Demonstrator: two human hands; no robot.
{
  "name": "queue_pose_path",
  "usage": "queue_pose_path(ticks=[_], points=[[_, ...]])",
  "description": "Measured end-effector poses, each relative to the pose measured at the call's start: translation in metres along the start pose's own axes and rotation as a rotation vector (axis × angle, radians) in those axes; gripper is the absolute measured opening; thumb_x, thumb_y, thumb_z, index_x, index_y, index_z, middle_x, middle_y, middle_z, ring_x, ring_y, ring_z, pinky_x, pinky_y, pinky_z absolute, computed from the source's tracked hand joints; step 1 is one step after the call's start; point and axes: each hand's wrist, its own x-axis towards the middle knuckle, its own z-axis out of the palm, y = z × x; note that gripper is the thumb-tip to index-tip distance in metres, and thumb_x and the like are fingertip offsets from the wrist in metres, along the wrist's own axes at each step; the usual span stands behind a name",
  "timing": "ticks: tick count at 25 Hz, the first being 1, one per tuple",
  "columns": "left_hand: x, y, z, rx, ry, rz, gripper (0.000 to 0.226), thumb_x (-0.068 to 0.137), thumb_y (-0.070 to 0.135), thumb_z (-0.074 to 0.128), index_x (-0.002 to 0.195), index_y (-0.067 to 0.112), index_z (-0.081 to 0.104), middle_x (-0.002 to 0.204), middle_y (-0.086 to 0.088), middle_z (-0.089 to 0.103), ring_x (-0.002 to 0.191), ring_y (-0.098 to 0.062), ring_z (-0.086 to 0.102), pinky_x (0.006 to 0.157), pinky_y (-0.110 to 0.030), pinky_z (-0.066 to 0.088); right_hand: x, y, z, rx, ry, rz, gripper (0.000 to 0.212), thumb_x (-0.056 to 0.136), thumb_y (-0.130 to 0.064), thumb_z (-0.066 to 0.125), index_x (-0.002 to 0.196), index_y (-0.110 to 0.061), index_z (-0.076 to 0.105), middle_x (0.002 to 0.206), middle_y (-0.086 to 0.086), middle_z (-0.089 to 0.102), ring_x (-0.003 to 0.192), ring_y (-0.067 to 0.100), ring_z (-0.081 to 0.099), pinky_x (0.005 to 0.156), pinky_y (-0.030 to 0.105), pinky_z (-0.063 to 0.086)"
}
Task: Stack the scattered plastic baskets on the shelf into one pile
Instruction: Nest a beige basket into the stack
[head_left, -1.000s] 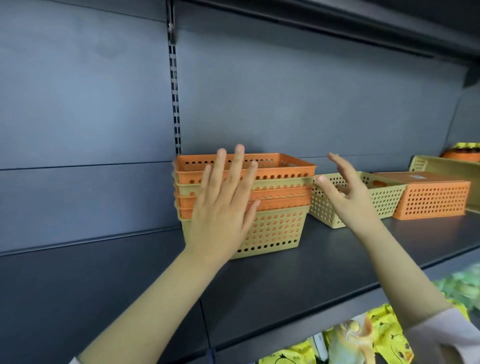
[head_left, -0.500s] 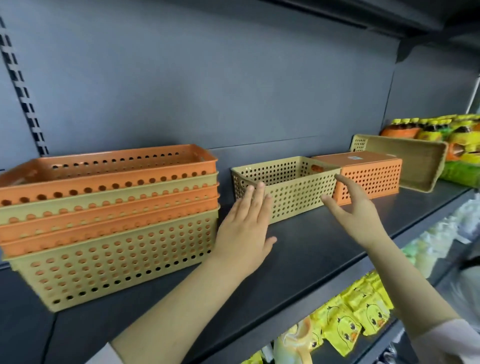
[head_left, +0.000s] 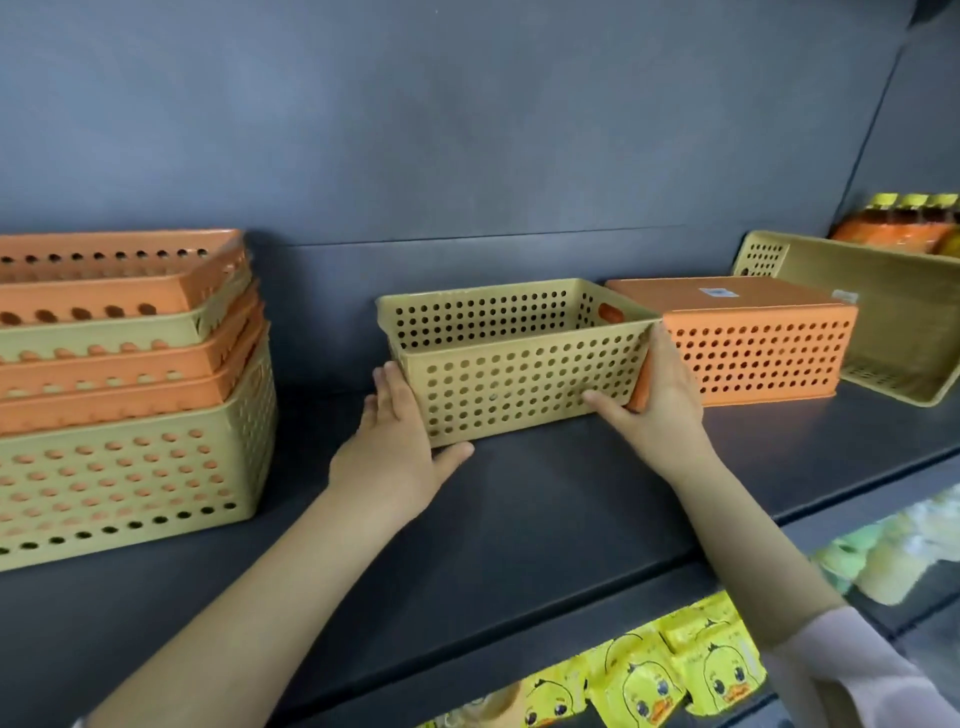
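Observation:
A pile of several nested yellow and orange baskets (head_left: 119, 395) stands at the left of the dark shelf (head_left: 519, 519). In the middle sits a single upright yellow basket (head_left: 514, 374). My left hand (head_left: 400, 447) clasps its lower left corner and my right hand (head_left: 660, 400) presses against its right end. Right behind that hand an orange basket (head_left: 753, 343) lies upside down, touching the yellow one. Further right a yellow basket (head_left: 883, 322) leans on its side with its opening facing me.
Orange bottles with yellow caps (head_left: 904, 223) stand at the far right behind the leaning basket. Yellow duck-print packets (head_left: 675, 670) fill the shelf below. A grey back panel (head_left: 467, 130) closes off the shelf behind the baskets.
Both hands left the pile and moved right to the single yellow basket, closing on its two ends. The view panned right and nearer, so the pile now sits at the left edge.

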Motion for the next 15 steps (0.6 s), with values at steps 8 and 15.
queue_pose_path(ticks=[8, 15], points=[[-0.002, -0.010, 0.011, -0.660, -0.043, 0.041, 0.085, 0.088, 0.040, 0.067, 0.153, 0.034, 0.012, 0.117, 0.040, 0.042, 0.128, -0.003, 0.047, 0.113, -0.034, 0.035, -0.007, 0.012, -0.005, 0.596, -0.163, 0.199, 0.083, 0.086, -0.025, 0.074, 0.153, -0.027, 0.026, 0.146, -0.008, 0.040, 0.135, 0.008, 0.039, 0.113, 0.035, 0.035], [-0.004, -0.004, 0.016, -0.827, 0.090, -0.040, 0.057, 0.095, 0.025, 0.062, 0.143, 0.029, 0.033, 0.115, 0.029, 0.052, 0.101, 0.014, 0.059, 0.087, -0.006, 0.044, -0.004, 0.015, -0.002, 0.709, -0.159, 0.282, 0.063, 0.090, -0.013, 0.070, 0.145, -0.022, 0.041, 0.144, -0.006, 0.050, 0.111, -0.010, 0.052, 0.091, 0.014, 0.047]])
